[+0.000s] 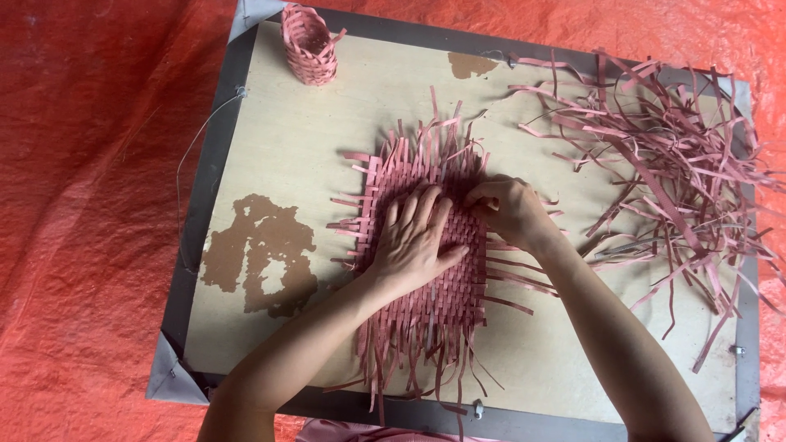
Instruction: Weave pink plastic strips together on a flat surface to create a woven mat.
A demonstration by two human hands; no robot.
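1. At centre of the bench [327,131]: woven mat [426,270] of pink strips, lying flat, its middle closely plaited, loose strip ends sticking out on all four sides.
2. On the mat: left hand [413,241], fingers spread and palm pressed flat, pinning the weave down.
3. At the mat's upper right edge: right hand [508,209], fingers curled together, pinching a strip end at the weave; exact grip partly hidden.
4. To the right, well apart from the mat: heap of loose pink strips [663,172], unwoven.
5. At the far left corner: small woven basket [309,45], upright, with strip ends jutting from its rim.
6. Beneath the bench: orange tarpaulin [82,205].
7. Progress, as judged: flat centre largely woven; edges unfinished, many ends free, ample strip stock unused.
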